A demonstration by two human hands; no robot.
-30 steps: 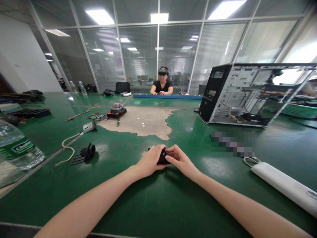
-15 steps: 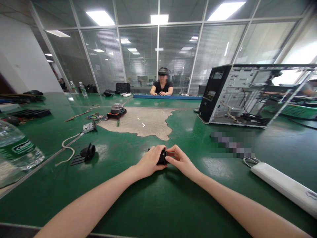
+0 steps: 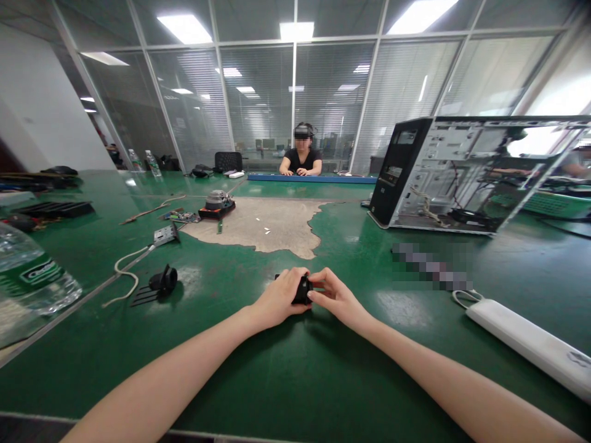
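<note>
A small black part (image 3: 302, 290) is held just above or on the green table (image 3: 277, 375), in the middle of the view. My left hand (image 3: 279, 296) is wrapped round its left side and covers much of it. Thumb and fingertips of my right hand (image 3: 335, 298) pinch its right side. Further left lies another black part (image 3: 164, 281) with several thin prongs. A metal bracket (image 3: 166, 234) with a pale cable (image 3: 133, 277) rests behind that part.
An opened computer case (image 3: 399, 175) stands at the right, with a white power strip (image 3: 521, 344) nearer. A water bottle (image 3: 37, 271) is at the left edge. Behind the worn patch (image 3: 277, 224), a person (image 3: 302, 161) sits by a blue bar (image 3: 318, 178).
The whole view has shifted slightly. Both hands keep nearly the same place and grip on the black part.
</note>
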